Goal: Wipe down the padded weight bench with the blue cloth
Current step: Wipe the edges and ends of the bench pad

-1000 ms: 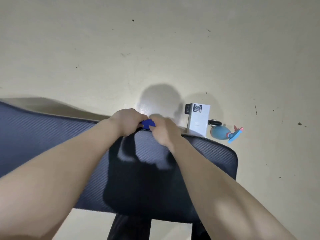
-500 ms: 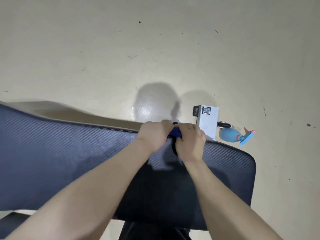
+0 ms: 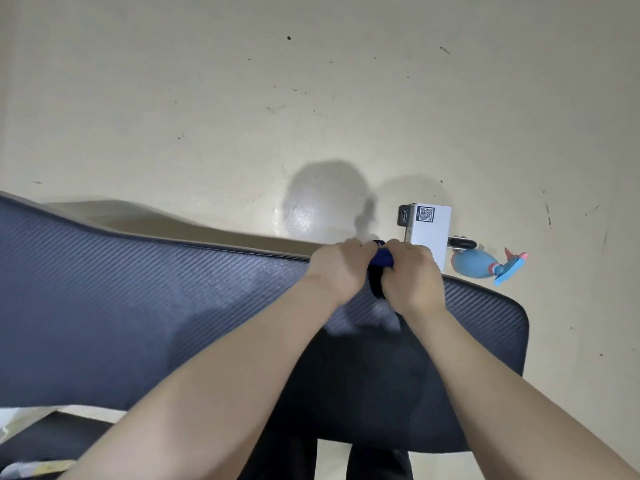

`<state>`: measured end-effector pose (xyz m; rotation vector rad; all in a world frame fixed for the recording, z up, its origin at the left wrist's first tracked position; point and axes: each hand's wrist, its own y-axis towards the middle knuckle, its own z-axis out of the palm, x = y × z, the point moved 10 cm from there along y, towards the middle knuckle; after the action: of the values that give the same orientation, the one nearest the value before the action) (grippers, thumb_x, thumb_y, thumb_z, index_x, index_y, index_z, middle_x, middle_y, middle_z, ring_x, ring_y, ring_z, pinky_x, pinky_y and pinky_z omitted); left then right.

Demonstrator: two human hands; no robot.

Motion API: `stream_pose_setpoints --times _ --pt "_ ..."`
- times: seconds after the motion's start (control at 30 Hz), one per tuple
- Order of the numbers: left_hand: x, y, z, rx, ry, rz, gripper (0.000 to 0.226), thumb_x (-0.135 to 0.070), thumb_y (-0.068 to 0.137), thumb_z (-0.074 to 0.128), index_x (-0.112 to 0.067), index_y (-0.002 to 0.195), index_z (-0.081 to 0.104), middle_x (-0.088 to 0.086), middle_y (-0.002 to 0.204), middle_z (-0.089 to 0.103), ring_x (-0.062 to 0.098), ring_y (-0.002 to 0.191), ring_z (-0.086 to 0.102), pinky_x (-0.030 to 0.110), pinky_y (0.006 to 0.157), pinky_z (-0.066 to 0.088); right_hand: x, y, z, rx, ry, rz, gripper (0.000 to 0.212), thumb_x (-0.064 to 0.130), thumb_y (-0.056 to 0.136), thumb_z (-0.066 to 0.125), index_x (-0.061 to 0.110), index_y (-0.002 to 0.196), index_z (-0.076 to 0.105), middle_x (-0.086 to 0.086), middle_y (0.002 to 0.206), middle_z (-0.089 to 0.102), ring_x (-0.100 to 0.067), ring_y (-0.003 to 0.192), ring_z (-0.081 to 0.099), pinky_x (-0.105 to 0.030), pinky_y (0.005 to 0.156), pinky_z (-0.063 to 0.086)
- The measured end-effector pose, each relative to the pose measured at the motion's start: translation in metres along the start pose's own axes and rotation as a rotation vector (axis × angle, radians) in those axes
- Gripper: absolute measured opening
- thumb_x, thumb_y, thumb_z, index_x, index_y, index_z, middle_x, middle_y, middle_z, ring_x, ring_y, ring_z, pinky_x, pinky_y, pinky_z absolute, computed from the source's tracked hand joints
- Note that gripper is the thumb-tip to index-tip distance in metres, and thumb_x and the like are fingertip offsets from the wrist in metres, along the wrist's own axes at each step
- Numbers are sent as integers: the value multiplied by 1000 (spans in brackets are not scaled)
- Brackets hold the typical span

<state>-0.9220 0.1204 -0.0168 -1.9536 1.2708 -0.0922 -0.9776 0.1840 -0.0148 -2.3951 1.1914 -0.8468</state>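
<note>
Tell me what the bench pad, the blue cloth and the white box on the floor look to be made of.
Bench pad: likely vinyl or faux leather, dark blue-grey with a matte carbon-fibre-style weave and a seamed edge.
Blue cloth: soft fabric, bunched and creased between the left hand and right hand; the weave is too hidden to tell.
White box: probably smooth matte cardboard, with crisp edges and a printed QR code.

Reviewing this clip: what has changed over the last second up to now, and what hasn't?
Both hands, the left hand and right hand, have slid with the blue cloth along the far edge of the bench pad toward its right end, closer to the white box on the floor. Unchanged: both hands still grip the bunched cloth between them; the box and the blue toy lie where they were.
</note>
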Motion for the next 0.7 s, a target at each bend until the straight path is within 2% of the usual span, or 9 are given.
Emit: stream_pose_setpoints --times 0.07,0.13,0.23,0.33,0.43,0.53,0.6,0.7 --pt "19 -6 -6 22 8 15 39 -15 96 38 -15 135 39 10 120 55 31 103 57 29 68 34 23 2 15 63 -49 -12 27 6 81 44 7 105 56 -11 101 63 -34 103 48 -38 79 40" --pt "48 -16 -9 63 42 27 37 -15 96 38 -15 132 41 9 123 54 30 106 56 29 68 33 53 3 30 84 -104 -62 31 11 85 44 10 115 52 -9 109 62 -33 107 48 -39 85 40" --pt "97 -36 -17 69 137 15 34 -16 94 39 -17 128 42 8 115 57 28 101 56 30 67 34 100 4 54 118 -81 -136 30 19 90 44 10 118 51 -9 117 60 -32 114 45 -38 91 39" --pt "113 -45 -21 19 227 18 36 -17 94 39 -17 130 42 8 110 58 29 99 57 29 71 31 119 3 60 170 -95 -233 31 18 91 44 10 121 50 -8 125 56 -31 121 42 -39 97 38" --pt "97 -41 -17 -28 100 -1 38 -13 93 40 -15 131 44 12 108 59 32 98 57 31 71 34 97 3 49 217 -75 -258 30 16 89 44 16 119 52 -6 118 60 -30 114 48 -39 89 45" --pt "72 -29 -5 -18 -58 -13 38 -6 93 39 -13 131 45 15 110 61 33 95 60 35 72 44 59 10 30 215 6 -138 26 18 85 47 26 106 60 -6 100 66 -30 93 60 -38 76 50" --pt "64 -24 -3 5 -70 -23 36 -4 94 36 -13 127 45 14 110 61 33 96 60 34 70 44 47 12 28 226 26 -79 22 19 85 47 23 101 61 -8 97 67 -31 90 61 -35 72 48" --pt "73 -24 -8 54 -24 -36 31 -6 93 36 -12 122 47 15 113 60 34 99 59 32 69 39 64 13 35 201 -16 -46 21 18 88 44 13 105 55 -15 101 62 -34 94 57 -30 66 39"
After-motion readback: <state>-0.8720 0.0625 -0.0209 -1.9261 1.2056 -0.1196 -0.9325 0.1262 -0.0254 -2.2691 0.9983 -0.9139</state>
